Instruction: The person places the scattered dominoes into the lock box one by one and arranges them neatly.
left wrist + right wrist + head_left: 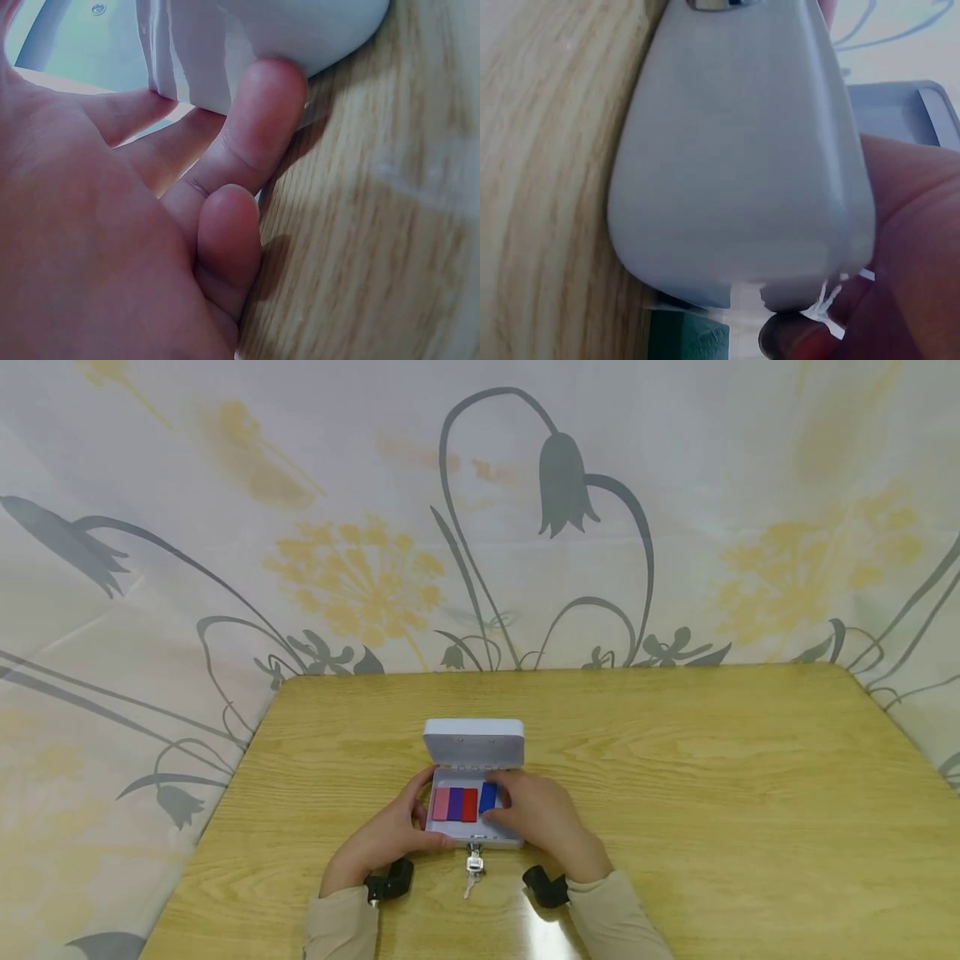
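A small white metal box [483,842] stands on the table with its lid [474,747] raised at the back. Inside, a pink block [442,804], a purple block [456,804] and a red block [469,805] lie side by side toward the left. My left hand [393,831] grips the box's left side, thumb at the front edge and fingers along the side wall. With thumb and index finger, my right hand [543,810] pinches a blue block [487,797] lengthwise in the right part of the box. The right wall is partly hidden by that hand.
Keys [474,864] hang from the lock at the box's front. A green piece [686,337] shows past the box in the right wrist view. The wooden table [720,793] meets a flower-patterned backdrop [495,527] at its back edge.
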`<state>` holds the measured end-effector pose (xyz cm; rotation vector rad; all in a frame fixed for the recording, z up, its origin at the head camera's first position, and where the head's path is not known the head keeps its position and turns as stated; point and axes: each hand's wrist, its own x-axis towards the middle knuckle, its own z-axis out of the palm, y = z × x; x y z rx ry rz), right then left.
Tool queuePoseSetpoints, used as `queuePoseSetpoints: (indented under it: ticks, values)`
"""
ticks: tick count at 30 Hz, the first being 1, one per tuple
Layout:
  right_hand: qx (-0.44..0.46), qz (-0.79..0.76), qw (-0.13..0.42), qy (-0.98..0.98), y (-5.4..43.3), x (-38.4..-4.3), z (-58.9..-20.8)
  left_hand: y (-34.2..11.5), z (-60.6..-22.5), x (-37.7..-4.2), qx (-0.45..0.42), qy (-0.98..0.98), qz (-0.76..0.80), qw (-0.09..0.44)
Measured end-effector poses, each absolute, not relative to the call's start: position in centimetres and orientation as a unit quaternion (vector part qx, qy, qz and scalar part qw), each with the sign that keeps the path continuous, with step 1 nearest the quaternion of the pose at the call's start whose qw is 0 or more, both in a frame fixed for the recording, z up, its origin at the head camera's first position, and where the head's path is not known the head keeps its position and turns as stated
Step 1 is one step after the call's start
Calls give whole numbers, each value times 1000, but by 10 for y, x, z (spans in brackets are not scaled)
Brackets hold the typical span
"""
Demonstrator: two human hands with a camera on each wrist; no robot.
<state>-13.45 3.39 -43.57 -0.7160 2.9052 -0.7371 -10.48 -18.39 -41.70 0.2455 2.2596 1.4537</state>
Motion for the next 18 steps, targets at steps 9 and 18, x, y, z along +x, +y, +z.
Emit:
queuePoseSetpoints:
  ticks: [9,18]
  values:
    - [-214,-214,31,953,28,-134,-438,-184,-415,-105,92,816,528,215]
    - [-206,-199,26,958,26,-133,-441,-188,-431,-109,90,811,536,217]
